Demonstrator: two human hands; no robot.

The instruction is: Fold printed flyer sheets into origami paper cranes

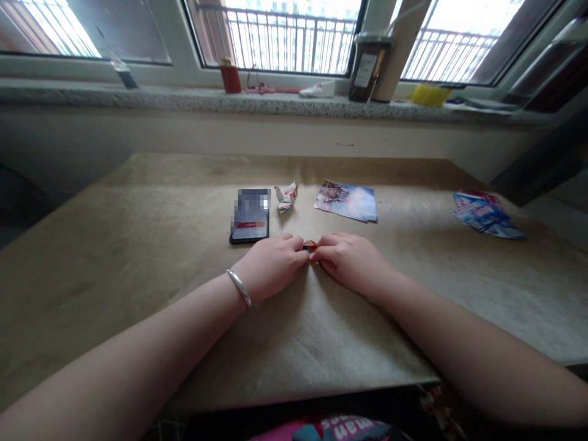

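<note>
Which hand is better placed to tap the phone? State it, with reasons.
Probably left. The left hand sits just beside the phone, nearly touching its near edge; the right hand lies farther off, across the small folded paper that both hands' fingers pinch.

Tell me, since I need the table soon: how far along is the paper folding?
Done: one small folded paper figure lies beside the black phone. In hand: left hand and right hand pinch a tiny colourful folded paper piece. Left: flat colourful printed sheets lie unfolded behind it.
</note>
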